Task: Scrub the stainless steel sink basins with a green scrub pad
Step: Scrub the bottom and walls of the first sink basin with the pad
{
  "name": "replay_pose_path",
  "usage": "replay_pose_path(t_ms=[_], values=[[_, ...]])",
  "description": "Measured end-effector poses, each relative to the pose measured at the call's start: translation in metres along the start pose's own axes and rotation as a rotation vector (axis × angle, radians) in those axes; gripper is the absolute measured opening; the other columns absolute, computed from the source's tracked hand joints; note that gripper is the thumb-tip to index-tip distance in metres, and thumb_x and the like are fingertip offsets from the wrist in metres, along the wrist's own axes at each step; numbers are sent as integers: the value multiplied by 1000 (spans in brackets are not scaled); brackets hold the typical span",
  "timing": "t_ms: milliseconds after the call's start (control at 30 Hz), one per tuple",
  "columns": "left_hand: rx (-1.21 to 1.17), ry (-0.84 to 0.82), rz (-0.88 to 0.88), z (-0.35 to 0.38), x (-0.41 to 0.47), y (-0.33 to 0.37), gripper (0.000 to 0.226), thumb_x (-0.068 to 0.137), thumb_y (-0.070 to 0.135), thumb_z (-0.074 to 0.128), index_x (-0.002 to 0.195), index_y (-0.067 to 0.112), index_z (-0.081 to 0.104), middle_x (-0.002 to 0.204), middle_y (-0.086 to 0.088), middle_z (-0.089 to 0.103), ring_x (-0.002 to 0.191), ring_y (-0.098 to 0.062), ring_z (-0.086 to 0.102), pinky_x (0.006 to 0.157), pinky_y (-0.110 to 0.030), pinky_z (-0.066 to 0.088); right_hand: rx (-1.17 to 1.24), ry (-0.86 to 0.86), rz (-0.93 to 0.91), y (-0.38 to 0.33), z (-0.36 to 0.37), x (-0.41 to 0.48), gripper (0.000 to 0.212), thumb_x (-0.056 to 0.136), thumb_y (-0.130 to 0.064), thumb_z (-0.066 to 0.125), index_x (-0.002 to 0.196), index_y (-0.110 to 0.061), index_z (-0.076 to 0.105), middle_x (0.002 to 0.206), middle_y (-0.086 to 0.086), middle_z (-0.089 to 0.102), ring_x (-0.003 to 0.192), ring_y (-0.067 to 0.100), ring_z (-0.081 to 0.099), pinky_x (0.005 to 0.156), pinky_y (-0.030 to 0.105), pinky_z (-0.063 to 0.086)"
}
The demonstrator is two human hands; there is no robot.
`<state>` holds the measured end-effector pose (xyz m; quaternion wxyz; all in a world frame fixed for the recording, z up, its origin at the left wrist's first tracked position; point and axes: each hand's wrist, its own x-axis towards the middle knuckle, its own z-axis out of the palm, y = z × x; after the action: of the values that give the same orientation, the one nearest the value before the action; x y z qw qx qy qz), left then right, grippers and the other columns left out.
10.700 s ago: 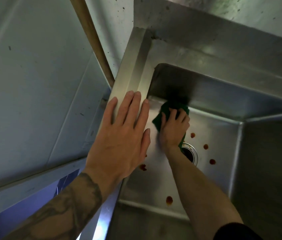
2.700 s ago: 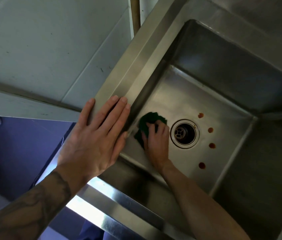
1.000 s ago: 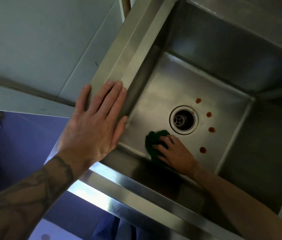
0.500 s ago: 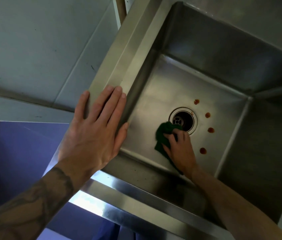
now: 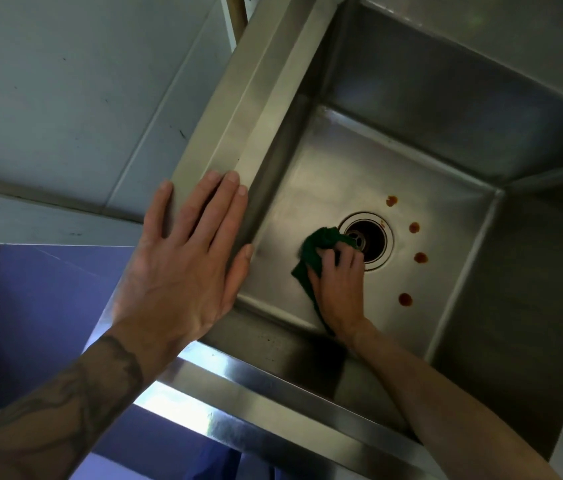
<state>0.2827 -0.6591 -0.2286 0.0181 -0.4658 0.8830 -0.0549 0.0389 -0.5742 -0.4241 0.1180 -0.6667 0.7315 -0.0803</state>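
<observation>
A deep stainless steel sink basin (image 5: 335, 174) fills the middle and right of the head view. My right hand (image 5: 339, 289) reaches down to the basin floor and grips a dark green scrub pad (image 5: 314, 247), pressing it against the steel at the left rim of the round drain (image 5: 368, 240). The pad's far edge overlaps the drain ring. Several reddish-brown spots (image 5: 420, 258) sit on the floor right of the drain. My left hand (image 5: 190, 265) lies flat, fingers straight, on the basin's left rim (image 5: 238, 109).
A pale tiled wall (image 5: 65, 98) runs along the left of the sink. The sink's shiny front edge (image 5: 238, 410) crosses the bottom of the view, with a purple-blue floor (image 5: 31, 306) beyond it. A wooden handle (image 5: 237, 12) shows at the top.
My right hand has slid the pad from the near left floor of the basin up to the drain's edge. My left hand has stayed on the rim.
</observation>
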Motion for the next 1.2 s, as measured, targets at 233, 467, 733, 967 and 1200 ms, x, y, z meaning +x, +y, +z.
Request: replay_pose_path(t_ms=[233,467,733,967,1200], values=[[-6,-11,6,1,1,-3,70,116,46,28,170,2,17,177,-18,20,165,-34,20,130,-64,21,-20,-125,-361,60,-20,-53,48,86,-37,77,123,-12,60,133,15,48,117,33,46,95,51,57],[-13,-15,20,2,0,-2,71,116,47,28,170,3,16,178,-18,19,165,-34,19,130,-64,20,7,-86,-378,-25,0,-2,39,90,-37,76,116,-8,67,123,21,61,102,37,54,87,44,50],[-7,20,8,-3,1,0,68,116,43,33,168,2,24,175,-18,28,163,-35,27,129,-64,22,-99,-67,-170,41,-21,-55,50,86,-32,81,122,-6,60,126,23,58,109,37,54,90,50,58],[-18,30,-1,-3,2,1,66,115,41,35,168,2,26,174,-18,30,162,-35,30,129,-64,23,-91,-95,-267,39,-17,-50,53,87,-34,79,127,-10,54,130,18,51,112,35,50,92,49,57],[-23,8,-10,-3,1,1,67,115,42,34,168,3,25,175,-17,29,163,-34,28,129,-64,22,-88,-11,132,70,-16,-61,44,94,-31,72,125,-4,54,131,23,51,111,38,49,91,47,48]])
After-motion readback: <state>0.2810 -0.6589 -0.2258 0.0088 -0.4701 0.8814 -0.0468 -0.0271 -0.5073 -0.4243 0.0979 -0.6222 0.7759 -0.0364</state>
